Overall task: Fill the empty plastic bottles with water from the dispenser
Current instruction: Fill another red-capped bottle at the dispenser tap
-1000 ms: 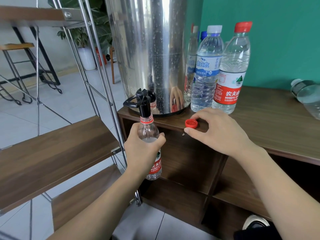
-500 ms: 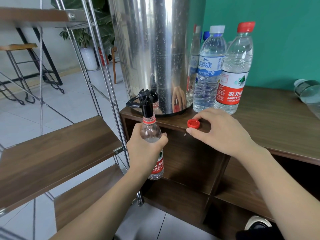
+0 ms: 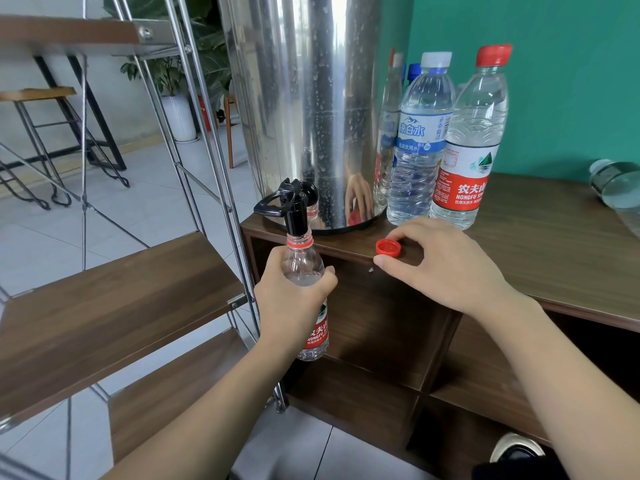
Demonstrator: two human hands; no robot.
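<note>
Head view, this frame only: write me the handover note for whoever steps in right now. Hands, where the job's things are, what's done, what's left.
Left hand grips the uncapped bottle, its mouth right under the black tap of the steel dispenser.
Right hand rests on the wooden counter, fingers beside the loose red cap; contact unclear.
Done: the held bottle looks nearly full, water up to the shoulder. The red-capped bottle and white-capped bottle stand capped beside the dispenser.
Left: finish filling, cap this bottle. One bottle lies on its side at the far right; contents unclear.

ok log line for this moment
left hand grips clear plastic bottle under black tap | right hand by loose red cap
</note>
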